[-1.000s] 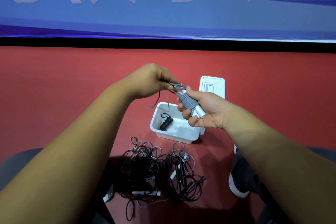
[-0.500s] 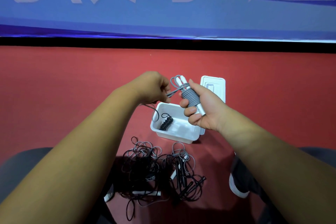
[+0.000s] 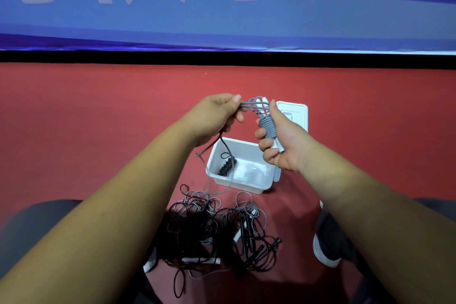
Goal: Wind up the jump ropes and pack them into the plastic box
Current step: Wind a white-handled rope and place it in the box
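My right hand (image 3: 281, 148) grips a grey jump rope (image 3: 267, 127) whose cord is coiled tightly round its white handles. My left hand (image 3: 217, 116) pinches the loose grey cord end beside the bundle, and the tail hangs down from it over the box. Below both hands stands the white plastic box (image 3: 246, 185), open, with one wound black rope (image 3: 227, 168) inside. A tangled heap of black and grey ropes (image 3: 217, 229) lies on the red floor in front of the box.
The box's white lid (image 3: 297, 112) lies just behind the box, partly hidden by my right hand. My shoes (image 3: 323, 252) and knees frame the heap. A blue banner wall (image 3: 222, 12) runs along the back of the red floor.
My left hand has swung from low left of the bundle up and out, pulling the cord end level with its top. My right hand holds the bundle more upright.
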Demonstrator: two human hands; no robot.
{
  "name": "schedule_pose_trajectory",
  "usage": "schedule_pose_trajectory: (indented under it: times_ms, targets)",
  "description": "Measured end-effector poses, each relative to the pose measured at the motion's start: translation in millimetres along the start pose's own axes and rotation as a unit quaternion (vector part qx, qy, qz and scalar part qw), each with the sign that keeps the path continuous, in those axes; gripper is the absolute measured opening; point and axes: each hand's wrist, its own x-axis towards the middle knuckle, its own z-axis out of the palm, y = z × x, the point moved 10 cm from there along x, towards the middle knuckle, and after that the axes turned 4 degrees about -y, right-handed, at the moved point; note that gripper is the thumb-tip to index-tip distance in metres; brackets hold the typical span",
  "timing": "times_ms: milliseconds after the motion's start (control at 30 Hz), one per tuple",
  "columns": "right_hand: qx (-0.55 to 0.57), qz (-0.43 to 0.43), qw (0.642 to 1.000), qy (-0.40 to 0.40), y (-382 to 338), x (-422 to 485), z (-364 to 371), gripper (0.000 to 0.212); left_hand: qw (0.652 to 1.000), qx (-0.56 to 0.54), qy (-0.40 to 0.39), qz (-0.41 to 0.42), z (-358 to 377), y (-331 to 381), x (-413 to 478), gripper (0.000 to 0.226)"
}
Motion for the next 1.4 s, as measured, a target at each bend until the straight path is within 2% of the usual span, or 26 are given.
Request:
schedule_pose_trajectory:
  times_ms: [67, 167, 267, 367, 500, 600, 700, 767, 933, 1067, 1167, 1400]
  targets:
    - [0.004, -0.005, 1.000, 0.004, -4, 0, -2, 0.066, 0.999, 0.031, -0.018, 0.007, -1, 2, 0, 0.024]
    - [-0.006, -0.008, 1.000, -0.003, -9, -2, -1, 0.069, 0.988, 0.151, -0.042, 0.010, -3, 2, -2, 0.014]
    - [-0.020, -0.005, 1.000, -0.022, -9, -5, 3, 0.057, 0.971, 0.236, -0.033, -0.006, -12, -2, 0, 0.006]
    - [-0.022, 0.015, 0.998, -0.058, -2, -7, 10, 0.041, 0.956, 0.287, -0.016, -0.049, -20, -14, 3, 0.013]
    - [-0.052, 0.032, 0.994, -0.090, 6, -8, 19, 0.038, 0.934, 0.354, -0.019, -0.052, -22, -26, 2, 0.012]
    - [-0.043, 0.030, 0.994, -0.099, 4, -9, 23, 0.037, 0.943, 0.329, -0.023, -0.039, -20, -27, 2, 0.018]
    - [-0.012, 0.018, 0.995, -0.099, -6, -9, 23, 0.039, 0.975, 0.215, -0.038, -0.032, -17, -25, 1, 0.012]
    - [0.004, 0.011, 0.996, -0.089, -13, -9, 19, 0.040, 0.988, 0.133, -0.066, -0.036, -17, -25, -1, 0.019]
    - [0.024, 0.010, 0.996, -0.088, -14, -8, 18, 0.042, 0.982, 0.083, -0.147, -0.085, -8, -33, -9, 0.033]
    - [0.035, 0.011, 0.994, -0.104, -16, -11, 20, 0.041, 0.981, 0.030, -0.145, -0.124, -2, -46, -13, 0.024]
    - [0.042, 0.014, 0.991, -0.125, -18, -13, 23, 0.041, 0.984, 0.031, -0.129, -0.121, -2, -45, -13, 0.015]
    - [0.010, 0.047, 0.983, -0.177, -6, -24, 40, 0.044, 0.976, 0.178, -0.101, -0.079, -5, -37, -4, 0.004]
